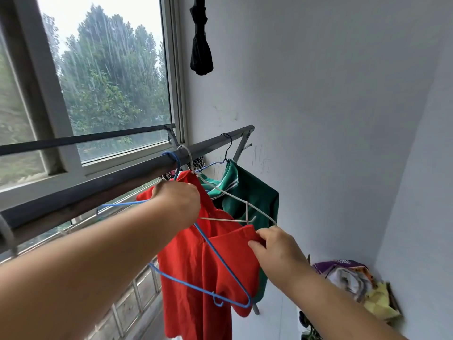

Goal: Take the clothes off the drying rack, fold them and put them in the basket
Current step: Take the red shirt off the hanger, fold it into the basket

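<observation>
I am on the first step: getting the red shirt [196,266] off the drying rack rail [98,190]. It hangs below the rail's far end, just in front of the green garment [252,192]. My left hand [176,200] is curled round the collar, where the blue hanger [221,260] and white hanger [246,203] hook on. My right hand [274,246] pinches the sleeve edge. Next, I judge, I must slip the shirt free of its hanger, though I cannot tell which one carries it, then fold it. I see no basket.
</observation>
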Action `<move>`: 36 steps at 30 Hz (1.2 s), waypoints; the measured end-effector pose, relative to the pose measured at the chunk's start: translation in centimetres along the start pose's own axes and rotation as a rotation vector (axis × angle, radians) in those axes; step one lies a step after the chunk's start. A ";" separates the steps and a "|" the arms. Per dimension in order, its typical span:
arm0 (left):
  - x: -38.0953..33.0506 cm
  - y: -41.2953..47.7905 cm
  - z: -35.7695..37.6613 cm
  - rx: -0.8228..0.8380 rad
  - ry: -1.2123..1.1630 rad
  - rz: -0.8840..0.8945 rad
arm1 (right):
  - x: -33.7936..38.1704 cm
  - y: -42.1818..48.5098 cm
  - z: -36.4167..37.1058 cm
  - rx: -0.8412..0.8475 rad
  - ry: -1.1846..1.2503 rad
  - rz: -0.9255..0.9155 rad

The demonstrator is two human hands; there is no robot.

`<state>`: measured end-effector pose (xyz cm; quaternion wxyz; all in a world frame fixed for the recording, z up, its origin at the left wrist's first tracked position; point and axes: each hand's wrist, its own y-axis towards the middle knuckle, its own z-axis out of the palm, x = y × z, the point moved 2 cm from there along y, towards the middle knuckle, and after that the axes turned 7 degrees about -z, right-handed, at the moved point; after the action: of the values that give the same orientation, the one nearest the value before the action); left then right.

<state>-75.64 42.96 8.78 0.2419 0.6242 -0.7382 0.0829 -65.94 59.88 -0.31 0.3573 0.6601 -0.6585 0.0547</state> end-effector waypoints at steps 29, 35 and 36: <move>-4.2 -1.5 -3.7 0.767 -2.269 0.110 | -0.1 0.7 2.4 0.011 0.090 0.141; -3.8 -2.9 -8.4 0.772 -2.545 0.227 | -1.1 1.1 3.3 0.082 0.133 0.186; -3.7 -3.0 -9.0 0.769 -2.544 0.242 | -1.5 1.0 3.6 0.115 0.109 0.198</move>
<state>-70.09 49.42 14.34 -0.8098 0.2257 -0.4288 -0.3309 -68.45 59.25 -3.38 0.3469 0.6074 -0.6957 0.1634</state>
